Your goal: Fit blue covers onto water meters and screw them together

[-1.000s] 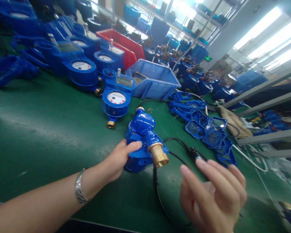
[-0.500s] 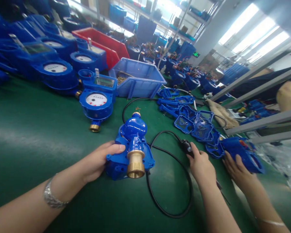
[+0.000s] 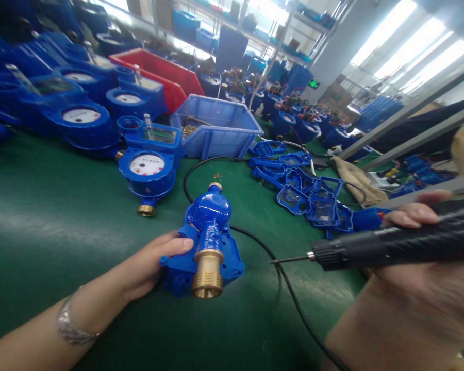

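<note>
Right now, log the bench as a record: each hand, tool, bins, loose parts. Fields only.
left_hand: left hand, grip on the side of a blue meter
meter_state: no dial showing, brass threaded end toward the camera
right_hand: right hand, grip around a black screwdriver
bit: pointing toward the meter, not touching it
blue_bin: blue bin, small brass-coloured parts inside
red_bin: red bin, behind the blue bin
loose_parts: blue frames, heaped right of the blue bin

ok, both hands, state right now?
Left hand: closed, holding the blue meter.
Right hand: closed, holding the black screwdriver.
</note>
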`<action>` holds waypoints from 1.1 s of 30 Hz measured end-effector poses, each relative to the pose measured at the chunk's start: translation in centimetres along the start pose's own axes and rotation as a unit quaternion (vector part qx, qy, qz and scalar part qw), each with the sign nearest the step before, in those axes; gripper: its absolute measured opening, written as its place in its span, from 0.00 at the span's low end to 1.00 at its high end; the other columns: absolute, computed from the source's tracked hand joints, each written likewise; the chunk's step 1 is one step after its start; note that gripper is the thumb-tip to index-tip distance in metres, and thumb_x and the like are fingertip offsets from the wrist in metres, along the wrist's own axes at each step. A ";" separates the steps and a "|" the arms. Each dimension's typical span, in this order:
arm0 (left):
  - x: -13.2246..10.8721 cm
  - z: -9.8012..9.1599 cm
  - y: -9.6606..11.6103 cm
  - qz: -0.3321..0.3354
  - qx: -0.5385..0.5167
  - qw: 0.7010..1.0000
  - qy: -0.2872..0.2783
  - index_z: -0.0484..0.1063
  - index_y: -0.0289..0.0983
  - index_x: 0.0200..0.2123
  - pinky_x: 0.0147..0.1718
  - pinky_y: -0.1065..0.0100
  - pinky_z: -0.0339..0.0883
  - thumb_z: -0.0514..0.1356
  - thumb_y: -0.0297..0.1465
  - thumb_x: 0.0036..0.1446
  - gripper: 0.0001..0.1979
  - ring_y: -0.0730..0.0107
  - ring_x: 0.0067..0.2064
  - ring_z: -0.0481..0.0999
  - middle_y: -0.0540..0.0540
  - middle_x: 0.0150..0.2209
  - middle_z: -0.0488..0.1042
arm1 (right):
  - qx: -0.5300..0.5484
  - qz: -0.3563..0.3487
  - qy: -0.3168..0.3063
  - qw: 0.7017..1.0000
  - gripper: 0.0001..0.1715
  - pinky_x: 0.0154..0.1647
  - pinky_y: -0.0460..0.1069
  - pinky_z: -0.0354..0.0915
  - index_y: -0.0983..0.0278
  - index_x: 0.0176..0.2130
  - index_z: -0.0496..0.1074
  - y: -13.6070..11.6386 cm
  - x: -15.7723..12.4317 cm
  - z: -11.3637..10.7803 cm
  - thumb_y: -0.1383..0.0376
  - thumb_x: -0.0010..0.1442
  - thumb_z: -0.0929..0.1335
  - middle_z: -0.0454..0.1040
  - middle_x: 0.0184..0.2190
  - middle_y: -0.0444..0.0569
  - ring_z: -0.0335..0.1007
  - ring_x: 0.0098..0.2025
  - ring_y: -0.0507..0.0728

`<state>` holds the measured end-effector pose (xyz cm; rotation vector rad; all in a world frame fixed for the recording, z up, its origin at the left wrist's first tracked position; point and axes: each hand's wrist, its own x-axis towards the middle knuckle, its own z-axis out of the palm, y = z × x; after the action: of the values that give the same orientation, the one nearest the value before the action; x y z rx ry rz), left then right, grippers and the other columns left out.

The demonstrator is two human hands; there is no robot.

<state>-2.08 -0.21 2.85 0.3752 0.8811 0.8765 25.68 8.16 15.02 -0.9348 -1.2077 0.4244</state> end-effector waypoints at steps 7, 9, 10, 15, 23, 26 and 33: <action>0.1 0.2 0.2 0.002 -0.021 1.000 -0.024 0.74 0.34 0.44 0.43 0.64 0.69 0.64 0.35 0.49 0.19 0.59 0.41 0.79 0.40 0.44 0.79 | 0.139 0.067 -0.062 0.986 0.09 0.22 0.47 0.63 0.61 0.35 0.69 -1.2 -2.6 8.9 0.66 0.53 0.62 0.66 0.27 0.42 0.66 0.22 0.49; 0.1 0.0 0.0 -0.002 -0.014 1.000 -0.013 0.73 0.33 0.45 0.44 0.62 0.69 0.64 0.36 0.49 0.20 0.57 0.41 0.79 0.39 0.44 0.79 | 0.140 0.061 -0.079 0.985 0.09 0.21 0.47 0.64 0.61 0.36 0.68 -0.8 -3.0 10.1 0.66 0.51 0.64 0.66 0.27 0.42 0.66 0.21 0.49; 0.1 -0.1 0.0 -0.004 -0.008 1.000 -0.008 0.73 0.33 0.46 0.45 0.61 0.68 0.64 0.36 0.49 0.21 0.56 0.41 0.79 0.38 0.43 0.79 | 0.141 0.061 -0.088 0.984 0.09 0.21 0.48 0.65 0.61 0.36 0.67 -0.7 -3.0 10.4 0.66 0.51 0.65 0.66 0.27 0.42 0.66 0.21 0.49; 0.1 -0.2 -0.1 -0.003 0.013 1.000 0.011 0.71 0.31 0.46 0.46 0.58 0.67 0.63 0.38 0.49 0.23 0.53 0.43 0.78 0.36 0.43 0.79 | 0.147 0.079 -0.124 0.978 0.12 0.21 0.48 0.65 0.63 0.37 0.67 -0.9 -3.1 11.0 0.66 0.49 0.67 0.69 0.26 0.41 0.66 0.20 0.50; 0.1 0.1 -0.2 -0.005 -0.004 1.000 0.021 0.71 0.31 0.46 0.45 0.58 0.68 0.66 0.38 0.45 0.25 0.51 0.43 0.78 0.35 0.44 0.78 | 0.160 0.235 -0.291 0.913 0.20 0.26 0.50 0.71 0.65 0.39 0.66 0.8 -3.0 11.0 0.65 0.45 0.71 0.73 0.21 0.41 0.71 0.22 0.53; 0.2 0.4 -0.3 -0.005 -0.009 0.999 0.030 0.70 0.32 0.48 0.45 0.58 0.69 0.66 0.37 0.45 0.27 0.51 0.42 0.78 0.36 0.45 0.78 | 0.180 0.253 -0.261 0.914 0.19 0.24 0.48 0.69 0.64 0.39 0.65 2.0 -3.8 11.2 0.68 0.45 0.70 0.70 0.18 0.37 0.68 0.20 0.51; 0.2 0.9 -0.4 0.002 -0.028 0.999 0.046 0.68 0.34 0.50 0.44 0.58 0.70 0.66 0.36 0.44 0.28 0.52 0.41 0.78 0.37 0.43 0.78 | 0.165 0.222 -0.175 0.945 0.10 0.20 0.46 0.64 0.63 0.32 0.65 3.2 -5.7 11.5 0.70 0.45 0.68 0.67 0.15 0.36 0.65 0.16 0.49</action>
<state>-1.11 -0.24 3.05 0.2901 0.9388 0.9261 13.74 10.29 9.77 -0.8546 -1.1864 1.1590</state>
